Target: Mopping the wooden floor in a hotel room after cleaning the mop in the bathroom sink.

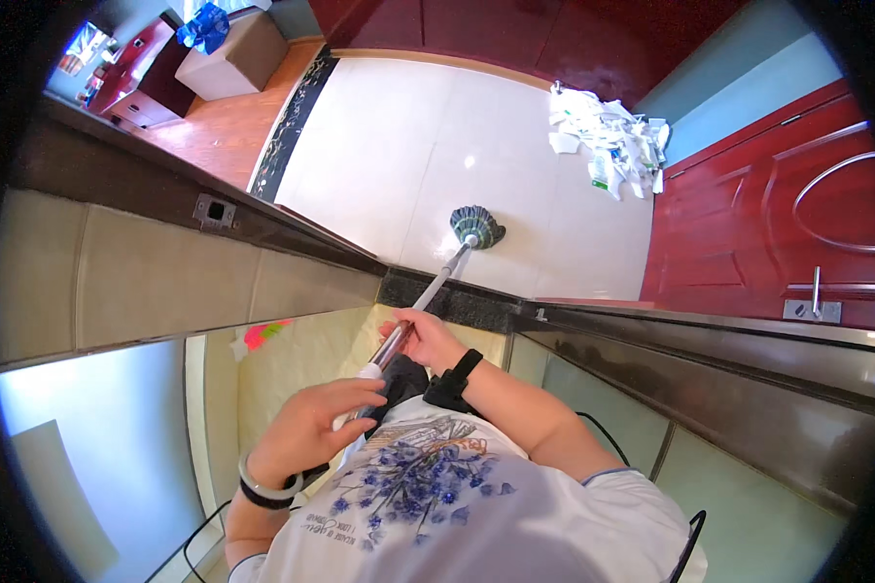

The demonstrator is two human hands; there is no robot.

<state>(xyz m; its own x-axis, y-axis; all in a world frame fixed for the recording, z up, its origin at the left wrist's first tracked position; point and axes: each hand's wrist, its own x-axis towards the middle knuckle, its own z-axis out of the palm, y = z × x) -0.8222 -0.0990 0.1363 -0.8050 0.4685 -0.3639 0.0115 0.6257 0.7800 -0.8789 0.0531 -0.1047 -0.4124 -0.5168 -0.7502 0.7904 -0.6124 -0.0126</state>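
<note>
My right hand grips the metal handle of a twist mop partway along its length. The mop's dark green-grey striped head rests on the white tile floor just beyond a dark stone threshold. Around the white upper grip of the handle, the fingers and thumb of my left hand are parted and not closed on it. That hand lies over the grip's near end, so part of it is hidden.
Doorway frames rise on the left and right. A heap of white paper-like scraps lies by a red door. At upper left, a wooden floor carries a beige box-shaped seat with a blue bag.
</note>
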